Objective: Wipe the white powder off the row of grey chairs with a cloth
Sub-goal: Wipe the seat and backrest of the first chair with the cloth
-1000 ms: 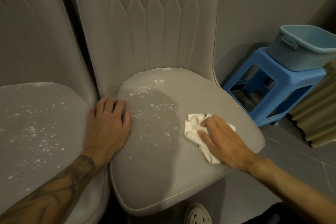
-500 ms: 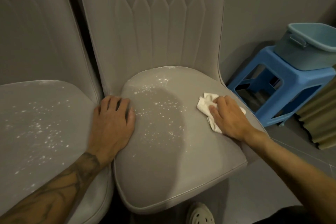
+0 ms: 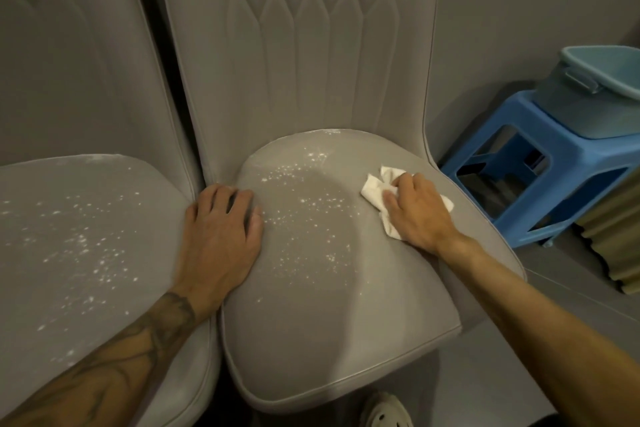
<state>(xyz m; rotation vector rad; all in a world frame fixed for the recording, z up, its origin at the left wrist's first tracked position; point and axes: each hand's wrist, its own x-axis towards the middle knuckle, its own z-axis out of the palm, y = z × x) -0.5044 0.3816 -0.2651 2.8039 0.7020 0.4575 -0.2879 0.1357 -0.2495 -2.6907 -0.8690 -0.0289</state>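
Two grey padded chairs stand side by side. The right chair's seat (image 3: 332, 315) carries white powder specks (image 3: 304, 204) over its left and back part; its right side looks wiped. My right hand (image 3: 420, 215) presses a crumpled white cloth (image 3: 375, 189) flat on that seat near the back right. My left hand (image 3: 221, 236) rests flat on the seat's left edge, fingers straight. The left chair's seat (image 3: 45, 295) is speckled with powder (image 3: 93, 253).
A blue plastic stool (image 3: 519, 177) stands right of the chair with a pale blue basin (image 3: 602, 94) on it. Corrugated beige material (image 3: 620, 236) leans at the far right. A grey wall is behind. My shoe (image 3: 384, 412) shows below the seat.
My right hand has slid the cloth from the seat's front right toward the back right. My left hand has stayed on the left edge.
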